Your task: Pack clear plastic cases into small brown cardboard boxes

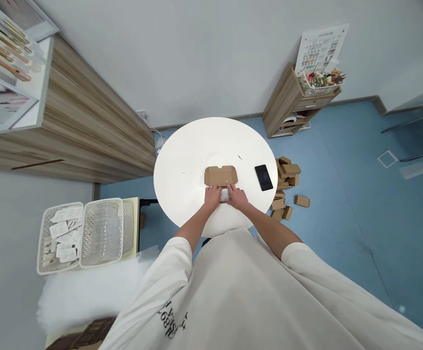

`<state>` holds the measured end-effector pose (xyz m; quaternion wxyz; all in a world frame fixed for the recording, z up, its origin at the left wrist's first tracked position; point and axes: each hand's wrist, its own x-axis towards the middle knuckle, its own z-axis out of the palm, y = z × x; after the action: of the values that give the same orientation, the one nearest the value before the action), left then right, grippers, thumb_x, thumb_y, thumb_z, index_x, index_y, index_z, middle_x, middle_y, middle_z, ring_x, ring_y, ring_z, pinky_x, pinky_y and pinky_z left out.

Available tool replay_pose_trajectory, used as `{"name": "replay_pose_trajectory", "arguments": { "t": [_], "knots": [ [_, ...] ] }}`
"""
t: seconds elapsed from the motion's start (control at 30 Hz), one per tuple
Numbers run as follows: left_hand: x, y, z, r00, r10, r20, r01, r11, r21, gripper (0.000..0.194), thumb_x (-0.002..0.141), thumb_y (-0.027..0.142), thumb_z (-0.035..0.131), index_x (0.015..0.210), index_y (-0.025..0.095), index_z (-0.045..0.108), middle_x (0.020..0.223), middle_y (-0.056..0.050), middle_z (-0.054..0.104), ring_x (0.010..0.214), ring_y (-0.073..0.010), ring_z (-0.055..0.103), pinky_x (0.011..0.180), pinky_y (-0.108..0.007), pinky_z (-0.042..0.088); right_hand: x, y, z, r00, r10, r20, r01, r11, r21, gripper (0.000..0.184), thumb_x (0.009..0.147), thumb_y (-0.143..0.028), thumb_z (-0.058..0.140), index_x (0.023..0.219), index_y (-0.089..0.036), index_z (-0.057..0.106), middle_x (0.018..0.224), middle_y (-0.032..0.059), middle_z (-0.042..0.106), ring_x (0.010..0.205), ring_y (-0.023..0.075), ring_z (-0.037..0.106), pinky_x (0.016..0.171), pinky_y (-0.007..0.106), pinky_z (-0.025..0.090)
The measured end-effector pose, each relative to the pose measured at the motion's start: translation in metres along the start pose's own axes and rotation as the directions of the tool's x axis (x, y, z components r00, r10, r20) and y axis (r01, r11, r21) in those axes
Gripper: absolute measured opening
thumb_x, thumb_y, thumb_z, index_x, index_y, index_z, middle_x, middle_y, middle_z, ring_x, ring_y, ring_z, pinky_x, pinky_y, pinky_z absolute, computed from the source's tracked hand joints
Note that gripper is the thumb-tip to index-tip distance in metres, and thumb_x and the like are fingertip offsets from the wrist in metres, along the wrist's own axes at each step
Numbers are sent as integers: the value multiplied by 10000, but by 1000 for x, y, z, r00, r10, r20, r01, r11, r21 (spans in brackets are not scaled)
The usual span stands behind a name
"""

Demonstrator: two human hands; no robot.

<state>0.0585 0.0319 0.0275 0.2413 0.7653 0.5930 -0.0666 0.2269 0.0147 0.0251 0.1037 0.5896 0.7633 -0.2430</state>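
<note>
On the white round table (182, 160) lies a small brown cardboard box with its lid flap (220, 176) folded open, away from me. A white wrapped item (225, 195) shows in the box, between my hands. My left hand (212, 196) grips the box's left end, its fingers bent over the edge. At the right end my right hand (237, 196) holds the box, fingertips near the lid's fold. My hands hide most of the box's lower part. A black phone (263, 177) lies to the right of my right hand.
Small cardboard boxes (287, 171) are piled on the blue floor right of the table. White baskets (81, 233) with packets and clear plastic pieces stand on the left, beside white filling (87, 294). A wooden cabinet (98, 107) is at the far left, a small shelf unit (280, 99) behind right.
</note>
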Motion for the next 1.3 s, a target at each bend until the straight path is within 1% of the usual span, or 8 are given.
{"name": "replay_pose_trajectory", "arguments": {
  "t": [0.23,0.37,0.47,0.57,0.67,0.83,1.07,1.3],
  "knots": [
    [-12,-6,-1,992,-107,-72,101,991,-89,285,937,208,514,1221,206,543,1257,-171,569,1251,-339,490,1014,-465,370,-6,3,0,1000,3,-21,-2,998,69,1040,852,-470,692,1632,-301,26,1661,125,227,1284,336,484,1019,421,416],
    [-9,-32,-11,946,-252,-203,195,945,-261,262,959,251,466,1207,191,525,1273,-175,564,1246,-332,504,1017,-462,393,-7,16,-5,976,154,-155,-113,962,248,857,935,-500,534,1630,-223,115,1659,136,220,1390,329,396,1082,428,394],
    [6,-54,-19,857,-476,-195,339,808,-482,354,934,272,509,1281,202,486,1341,-152,561,1227,-287,551,993,-412,436,7,27,-16,925,346,-160,-236,849,472,743,973,-481,420,1618,-192,188,1596,163,340,1343,300,468,1070,430,423],
    [24,-66,-21,812,-581,57,455,568,-686,395,931,302,522,1315,218,487,1283,-122,634,1116,-235,639,894,-350,491,27,32,-27,901,432,-25,-314,693,649,650,960,-482,427,1525,-162,395,1464,161,519,1218,261,580,1046,388,454],
    [32,-66,-19,837,-513,190,443,430,-787,318,922,332,529,1214,218,581,1222,-99,684,1053,-214,668,855,-323,505,40,30,-34,907,421,24,-289,579,763,496,930,-453,478,1342,-195,574,1321,103,644,1185,236,602,1025,363,464],
    [30,-58,-15,883,-443,157,358,418,-835,202,907,400,562,983,223,622,1101,-62,710,991,-201,664,856,-324,504,41,23,-33,906,412,100,-266,369,891,379,892,-473,540,1135,-195,624,1245,90,681,1067,197,640,851,295,517],
    [26,-66,-19,872,-413,263,375,217,-901,454,886,644,561,951,195,588,1153,-118,686,1016,-244,641,789,-333,466,39,26,-39,861,415,296,-341,38,939,376,908,-572,528,927,-216,647,1163,64,710,963,181,648,712,259,468],
    [29,-82,-29,870,-392,300,328,5,-945,612,890,781,401,835,203,595,1139,-125,701,915,-218,677,704,-314,476,43,26,-52,888,337,314,-292,-116,949,555,977,-642,337,965,-217,694,1184,88,712,1032,217,654,770,301,497]
  ]
}}
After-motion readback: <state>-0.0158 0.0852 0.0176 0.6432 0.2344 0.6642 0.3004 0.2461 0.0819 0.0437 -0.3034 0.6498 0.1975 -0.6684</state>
